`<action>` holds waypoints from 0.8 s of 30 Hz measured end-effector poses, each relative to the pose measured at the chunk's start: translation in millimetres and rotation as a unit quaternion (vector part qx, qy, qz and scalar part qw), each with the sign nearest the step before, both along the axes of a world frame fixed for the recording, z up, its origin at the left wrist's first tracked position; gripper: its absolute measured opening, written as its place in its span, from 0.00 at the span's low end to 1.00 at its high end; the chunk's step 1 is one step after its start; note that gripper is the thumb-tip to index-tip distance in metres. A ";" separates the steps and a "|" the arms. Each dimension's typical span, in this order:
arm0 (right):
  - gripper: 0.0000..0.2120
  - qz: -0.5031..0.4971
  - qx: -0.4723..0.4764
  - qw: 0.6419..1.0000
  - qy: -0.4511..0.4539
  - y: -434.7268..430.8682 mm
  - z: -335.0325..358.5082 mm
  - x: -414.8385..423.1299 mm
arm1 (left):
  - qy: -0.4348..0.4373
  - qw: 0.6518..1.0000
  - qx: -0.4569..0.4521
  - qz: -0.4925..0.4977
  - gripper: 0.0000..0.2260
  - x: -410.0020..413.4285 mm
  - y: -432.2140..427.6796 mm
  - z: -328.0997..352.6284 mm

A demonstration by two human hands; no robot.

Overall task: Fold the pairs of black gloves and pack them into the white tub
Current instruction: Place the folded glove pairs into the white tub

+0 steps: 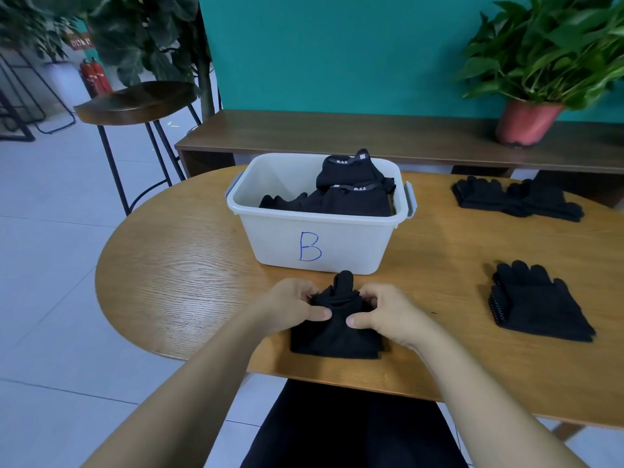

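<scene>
Both hands grip a half-folded pair of black gloves in front of the white tub.

The left hand (293, 305) and right hand (381, 312) pinch the pair of black gloves (334, 329) on the wooden table (175, 265), thumbs pressed on top; the cloth bunches, one finger tip poking toward the white tub (317, 238), marked with a blue B, which holds folded gloves (351, 194). Two flat pairs lie to the right (537, 305) (516, 197).
</scene>
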State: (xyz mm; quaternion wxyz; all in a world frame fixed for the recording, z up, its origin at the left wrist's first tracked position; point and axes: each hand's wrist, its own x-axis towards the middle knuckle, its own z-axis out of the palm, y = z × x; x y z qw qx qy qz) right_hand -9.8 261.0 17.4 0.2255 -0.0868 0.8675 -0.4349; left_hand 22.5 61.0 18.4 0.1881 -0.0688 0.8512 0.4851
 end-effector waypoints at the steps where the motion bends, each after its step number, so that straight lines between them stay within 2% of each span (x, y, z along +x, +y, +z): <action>1: 0.11 0.000 -0.017 1.000 -0.013 1.1 0.3 -0.6 | -0.004 1.000 0.013 0.002 0.06 0.7 -1.2 1.1; 11: 0.09 0.009 -0.084 0.994 -0.072 5.2 15.4 4.0 | -0.013 0.997 0.071 0.002 0.04 5.4 -4.4 13.5; 14: 0.09 0.011 -0.100 0.992 -0.074 8.8 24.4 8.1 | -0.010 0.997 0.079 -0.006 0.06 7.7 -5.4 19.4; 22: 0.09 0.037 -0.121 0.992 -0.010 15.2 98.9 16.1 | 0.048 0.994 0.088 -0.040 0.13 18.3 -12.6 96.0; 24: 0.09 0.046 -0.128 0.991 0.014 11.9 124.8 14.7 | 0.066 0.994 0.078 -0.045 0.12 17.1 -16.3 123.8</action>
